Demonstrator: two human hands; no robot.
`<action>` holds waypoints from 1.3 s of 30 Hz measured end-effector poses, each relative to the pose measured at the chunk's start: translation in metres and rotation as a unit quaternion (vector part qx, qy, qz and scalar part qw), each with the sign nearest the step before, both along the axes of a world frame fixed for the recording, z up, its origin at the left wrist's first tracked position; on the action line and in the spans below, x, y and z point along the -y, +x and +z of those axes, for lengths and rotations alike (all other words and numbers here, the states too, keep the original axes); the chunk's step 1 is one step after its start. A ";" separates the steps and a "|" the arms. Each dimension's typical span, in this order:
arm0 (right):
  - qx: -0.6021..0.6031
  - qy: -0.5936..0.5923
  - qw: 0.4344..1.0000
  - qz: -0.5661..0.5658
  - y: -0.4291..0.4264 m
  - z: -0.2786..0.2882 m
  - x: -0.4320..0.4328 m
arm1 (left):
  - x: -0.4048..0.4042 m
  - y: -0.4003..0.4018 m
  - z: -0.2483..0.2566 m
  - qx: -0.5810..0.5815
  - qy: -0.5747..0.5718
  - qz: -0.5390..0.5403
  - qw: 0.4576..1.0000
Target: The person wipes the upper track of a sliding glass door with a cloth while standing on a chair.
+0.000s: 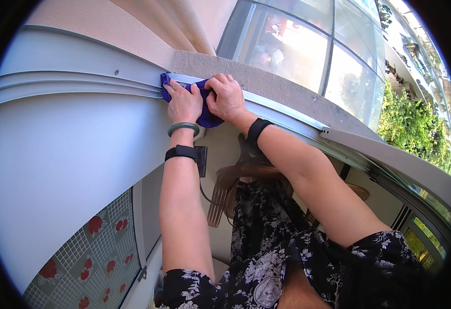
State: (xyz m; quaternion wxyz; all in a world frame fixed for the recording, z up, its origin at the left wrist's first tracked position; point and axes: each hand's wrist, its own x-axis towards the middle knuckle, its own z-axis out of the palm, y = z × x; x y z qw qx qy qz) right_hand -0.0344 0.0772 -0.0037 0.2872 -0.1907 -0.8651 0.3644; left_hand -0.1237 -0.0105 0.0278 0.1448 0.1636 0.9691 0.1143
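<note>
A purple cloth (211, 118) lies bunched over the metal window track (283, 112) where the track meets the corner of the frame. My left hand (185, 103), with a green bangle at its wrist, presses one end of the cloth into that corner with extended fingers. Close beside it on the right, my right hand (227, 96) has its fingers curled onto the cloth. Both wrists wear black straps, the left one with a dark device attached. The cloth's underside and parts of the fingertips are hidden.
A grooved white frame (75, 85) runs left from the corner. Beyond the track is a rough concrete ledge (287, 83), with glass panes (287, 46) farther out. A curved grey bar (387, 158) is at right. Below stands a brown slatted wooden chair (219, 193); patterned glass (94, 262) is at lower left.
</note>
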 end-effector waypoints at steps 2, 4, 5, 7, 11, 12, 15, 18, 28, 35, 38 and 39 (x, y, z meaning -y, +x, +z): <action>0.003 -0.002 1.000 -0.003 -0.002 0.001 0.000 | 0.006 -0.004 -0.005 -0.017 0.022 -0.025 0.999; -0.009 0.003 1.000 -0.002 -0.002 0.000 0.000 | 0.008 0.000 0.001 -0.013 0.016 -0.031 0.999; -0.011 0.000 1.000 -0.004 -0.003 -0.001 0.000 | 0.008 0.003 0.003 -0.008 0.011 -0.034 0.999; 0.003 0.002 1.000 -0.007 -0.003 -0.003 -0.002 | 0.004 0.016 0.004 0.010 0.010 -0.036 0.999; -0.008 -0.007 1.000 -0.002 -0.003 -0.005 -0.001 | 0.007 0.029 -0.002 0.000 0.058 -0.053 0.997; -0.009 -0.003 1.000 -0.004 -0.003 -0.004 -0.001 | 0.009 0.029 -0.001 0.011 0.062 -0.069 0.996; 0.000 -0.002 1.000 0.003 -0.001 -0.003 -0.004 | 0.012 0.030 -0.003 0.033 0.070 -0.092 0.993; -0.008 -0.007 1.000 0.010 -0.002 0.000 -0.001 | 0.013 0.025 -0.005 0.028 0.079 -0.059 0.995; -0.024 -0.002 1.000 -0.011 -0.003 -0.005 -0.003 | 0.010 -0.004 0.000 -0.055 0.008 -0.085 0.995; -0.022 0.000 1.000 -0.011 -0.002 -0.002 0.003 | 0.010 -0.040 0.006 -0.043 -0.083 -0.186 0.978; -0.011 -0.005 1.000 -0.012 -0.003 -0.003 0.002 | 0.006 -0.033 0.003 -0.034 -0.046 -0.176 0.983; -0.010 -0.006 1.000 -0.011 -0.002 -0.003 0.003 | 0.007 -0.023 0.001 -0.014 -0.042 -0.171 0.984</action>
